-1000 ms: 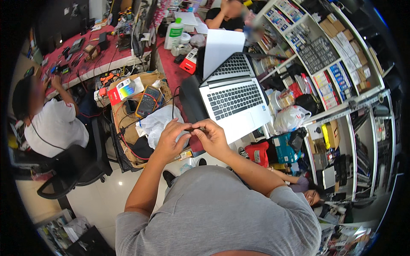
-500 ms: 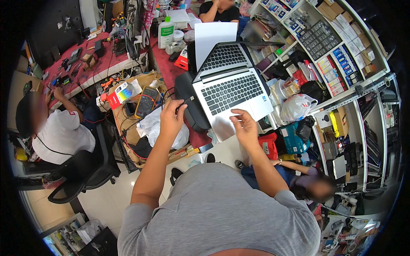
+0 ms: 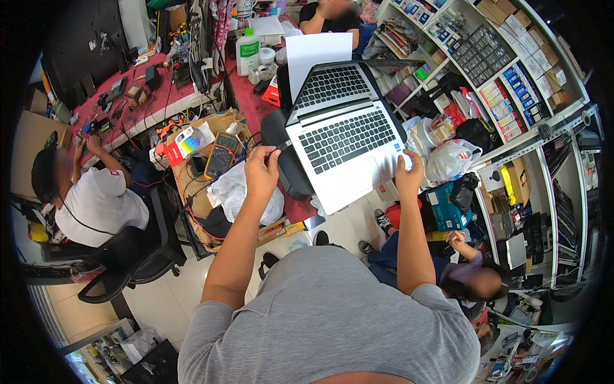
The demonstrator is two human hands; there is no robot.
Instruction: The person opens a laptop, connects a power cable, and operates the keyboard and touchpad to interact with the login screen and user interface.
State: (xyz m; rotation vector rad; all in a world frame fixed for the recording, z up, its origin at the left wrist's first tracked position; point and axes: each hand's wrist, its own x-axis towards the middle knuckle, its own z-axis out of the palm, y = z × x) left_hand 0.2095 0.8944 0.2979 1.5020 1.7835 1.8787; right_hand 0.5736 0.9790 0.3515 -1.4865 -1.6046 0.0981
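Observation:
An unfolded silver laptop [image 3: 348, 168] with black keys rests on top of a black printer-like machine [image 3: 274, 128], tilted so its front edge points down to the right. My left hand [image 3: 261, 174] is at the laptop's left side, thumb and forefinger pinching a small dark stick-like piece [image 3: 283, 145] against that edge. Whether the piece is plugged in cannot be made out. My right hand [image 3: 410, 174] grips the laptop's front right corner, the thumb on top. A white sheet of paper [image 3: 320, 54] stands up behind the screen.
Left of the laptop, a multimeter [image 3: 222, 155] and white plastic bags [image 3: 246, 195] lie on a cluttered bench. A green-labelled bottle [image 3: 248, 52] stands behind. Seated people are at left [image 3: 105, 205], far side and lower right [image 3: 470, 275]. Packed shelves [image 3: 511, 96] line the right.
My right hand has moved right from above the laptop's front edge to its right corner and taken hold. My left hand stays at the left side, shifted slightly. The person at right has raised a hand.

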